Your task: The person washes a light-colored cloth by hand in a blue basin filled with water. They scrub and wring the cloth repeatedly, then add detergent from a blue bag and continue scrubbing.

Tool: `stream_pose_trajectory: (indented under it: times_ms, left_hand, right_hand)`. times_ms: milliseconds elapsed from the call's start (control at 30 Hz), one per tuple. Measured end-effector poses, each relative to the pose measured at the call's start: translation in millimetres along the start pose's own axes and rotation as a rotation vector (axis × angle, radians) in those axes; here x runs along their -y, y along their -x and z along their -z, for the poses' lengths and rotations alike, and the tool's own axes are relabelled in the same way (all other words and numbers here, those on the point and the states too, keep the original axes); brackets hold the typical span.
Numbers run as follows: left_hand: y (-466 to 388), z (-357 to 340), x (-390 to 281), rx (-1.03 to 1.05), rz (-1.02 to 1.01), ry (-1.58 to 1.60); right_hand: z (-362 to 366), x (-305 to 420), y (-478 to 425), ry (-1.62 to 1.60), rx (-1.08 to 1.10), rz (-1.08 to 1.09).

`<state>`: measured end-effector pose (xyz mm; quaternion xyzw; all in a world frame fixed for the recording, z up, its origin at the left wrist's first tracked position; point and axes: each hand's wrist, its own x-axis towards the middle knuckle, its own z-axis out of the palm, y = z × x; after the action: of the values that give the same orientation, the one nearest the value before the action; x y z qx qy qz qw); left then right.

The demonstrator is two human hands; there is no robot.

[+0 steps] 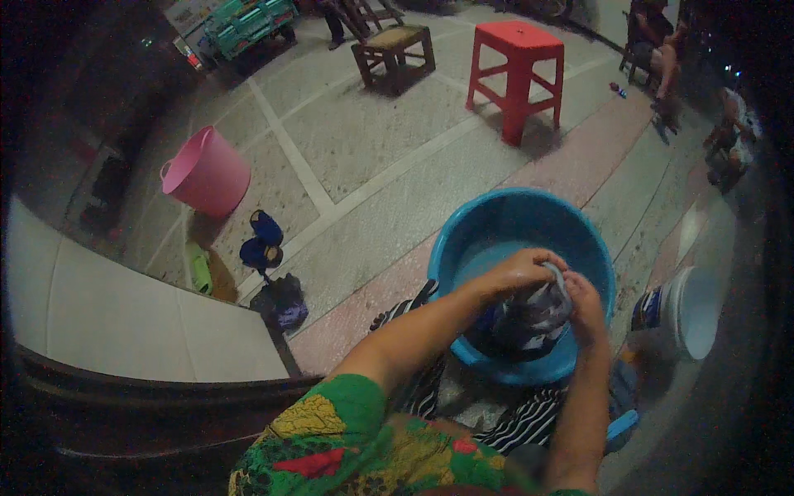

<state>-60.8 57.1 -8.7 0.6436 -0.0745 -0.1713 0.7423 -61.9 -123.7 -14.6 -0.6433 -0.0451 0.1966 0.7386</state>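
Observation:
A large blue plastic basin (pixel 439 257) stands on the floor before me, with some water and dark wet cloth in it. Above its near half, my left hand (pixel 526 271) and my right hand (pixel 583 301) hold the pale edge of a grey and dark wet garment (pixel 536 310) between them. The fingers of both hands are bent around this edge, close together near the basin's right side. The garment's lower part hangs into the basin.
A white bucket (pixel 698 313) lies right of the basin. Behind stand a red plastic stool (pixel 520 37), a small wooden stool (pixel 397 38) and a pink tub (pixel 214 177). Blue slippers (pixel 267 229) lie at left. A seated person (pixel 664 62) is at upper right.

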Motion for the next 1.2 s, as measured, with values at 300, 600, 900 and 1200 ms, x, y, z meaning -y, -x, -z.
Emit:
stream_pose_trajectory:
  times_ms: [300,600,900,1200]
  left_hand:
    - [2,-3,17,0.105,0.01,-0.019]
    - [4,12,27,0.027,-0.042,-0.287]
    - [11,12,-13,-0.29,-0.069,-0.117]
    - [39,17,-31,-0.269,-0.034,0.345]
  right_hand:
    - [7,-4,3,0.153,-0.066,0.134]
    - [-1,-6,-2,0.454,-0.051,0.226]
    - [21,-7,13,0.536,0.128,-0.031]
    - [47,-42,-15,0.777,-0.065,0.014]
